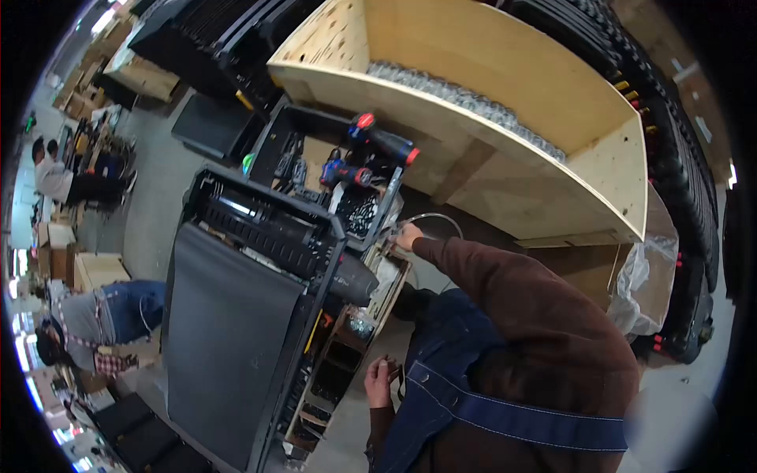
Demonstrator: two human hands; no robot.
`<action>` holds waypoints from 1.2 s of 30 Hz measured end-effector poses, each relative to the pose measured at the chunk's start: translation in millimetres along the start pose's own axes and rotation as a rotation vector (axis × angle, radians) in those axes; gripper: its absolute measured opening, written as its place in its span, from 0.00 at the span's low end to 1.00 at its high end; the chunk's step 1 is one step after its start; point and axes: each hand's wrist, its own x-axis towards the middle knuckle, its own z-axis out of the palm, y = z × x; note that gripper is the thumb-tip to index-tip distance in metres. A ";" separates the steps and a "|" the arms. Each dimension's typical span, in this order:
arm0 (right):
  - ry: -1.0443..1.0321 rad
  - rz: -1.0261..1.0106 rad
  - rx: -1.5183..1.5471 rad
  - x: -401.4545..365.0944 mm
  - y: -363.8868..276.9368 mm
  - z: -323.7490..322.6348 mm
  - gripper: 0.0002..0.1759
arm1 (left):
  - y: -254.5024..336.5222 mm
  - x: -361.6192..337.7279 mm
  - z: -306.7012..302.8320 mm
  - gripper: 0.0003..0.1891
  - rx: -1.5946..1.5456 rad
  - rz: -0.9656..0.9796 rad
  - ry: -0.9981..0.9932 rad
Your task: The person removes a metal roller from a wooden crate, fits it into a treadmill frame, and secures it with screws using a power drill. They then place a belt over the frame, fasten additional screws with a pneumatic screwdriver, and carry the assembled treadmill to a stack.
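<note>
Hard to see what the right hand [406, 235] is up to: its fingertips are bunched at the near corner of the black tray [386, 206], and whether they pinch anything I can't tell. The left hand [380, 381] is half turned away, fingers curled, hanging beside the wooden parts box [355, 340]; its grip is unclear too. The right arm stretches out in its brown sleeve [505, 276], the left bends close to the body. In the tray lie two drills [386, 142] and a heap of small black parts [359, 209]. The parts box holds a clear bag [361, 323]; its darker compartments are murky. Beyond, the wooden crate [426, 130] contains clear packing [473, 102].
</note>
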 end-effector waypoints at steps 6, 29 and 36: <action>-0.497 -0.064 0.425 -85.9 2.2 -68.7 0.20 | 114.2 20.5 117.7 0.15 0.425 0.260 -0.503; 0.219 0.558 0.503 222.5 398.9 -403.9 0.15 | 179.7 171.0 611.5 0.12 1.412 1.095 -0.541; 0.219 0.594 0.369 239.1 444.5 -293.8 0.31 | 197.8 166.8 626.4 0.12 1.666 0.821 -0.607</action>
